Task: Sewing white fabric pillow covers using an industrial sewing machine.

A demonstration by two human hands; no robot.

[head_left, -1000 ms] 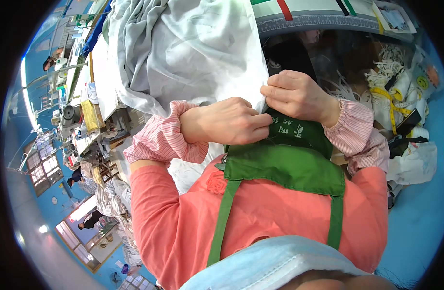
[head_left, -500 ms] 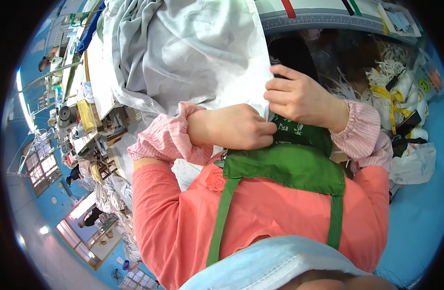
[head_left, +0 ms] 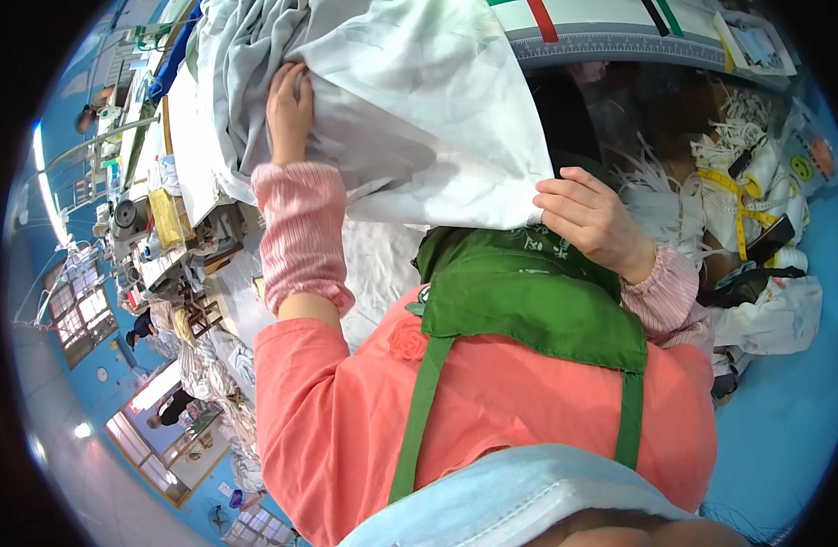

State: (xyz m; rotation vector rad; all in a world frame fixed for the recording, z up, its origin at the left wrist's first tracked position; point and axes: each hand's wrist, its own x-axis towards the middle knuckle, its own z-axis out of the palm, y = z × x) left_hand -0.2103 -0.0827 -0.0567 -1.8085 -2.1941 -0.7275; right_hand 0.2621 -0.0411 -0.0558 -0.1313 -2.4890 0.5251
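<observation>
A large white cloth hangs over the table's near edge and down toward my lap, smooth on the right and bunched in grey-shaded folds on the left. Out on those folds lies my left hand, its fingers curled into the fabric. My right hand pinches the cloth's near right corner between thumb and fingers, just above my green apron. Between the two hands the cloth's lower edge is drawn out in a nearly straight line.
A grey ruler strip runs along the table edge, crossed by red, black and green bands. To the right sit white thread and scraps, a yellow measuring tape and a white plastic bag. Sewing equipment stands at left.
My left hand has moved from beside my right hand, away and left onto the folds. My right hand has come slightly nearer and right with the corner, spreading the cloth's edge.
</observation>
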